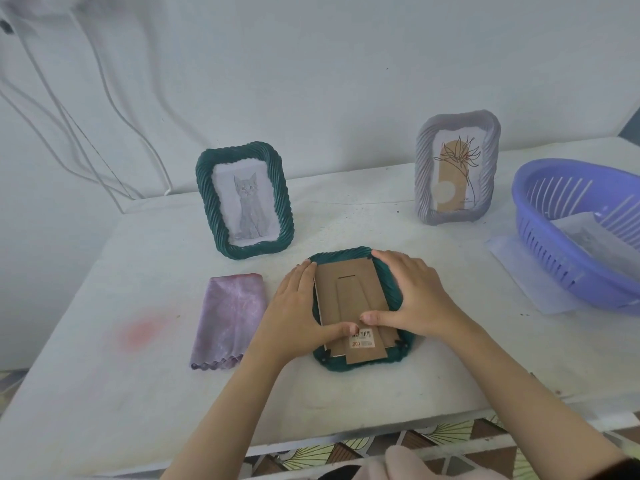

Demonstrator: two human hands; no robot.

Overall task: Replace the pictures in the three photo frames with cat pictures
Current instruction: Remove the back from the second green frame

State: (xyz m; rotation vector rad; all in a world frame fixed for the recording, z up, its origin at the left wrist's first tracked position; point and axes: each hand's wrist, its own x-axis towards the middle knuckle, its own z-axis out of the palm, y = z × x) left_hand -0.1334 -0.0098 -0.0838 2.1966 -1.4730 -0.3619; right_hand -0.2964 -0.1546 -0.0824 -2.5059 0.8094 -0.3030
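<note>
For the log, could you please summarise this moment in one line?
left hand, right hand: press backing board; lying green frame: face down; grey frame: flower picture

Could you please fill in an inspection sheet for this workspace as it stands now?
Surface: white table, pink stain at left.
Job's things: green frame standing with cat picture; grey frame standing with flower drawing; second green frame face down, cardboard back up.
Clutter: purple cloth; purple basket holding paper.
Hands: left hand and right hand flank the face-down frame, thumbs pressing its back.
Cables: white cables on the wall, left.
Surroundings: patterned floor tiles.
</note>
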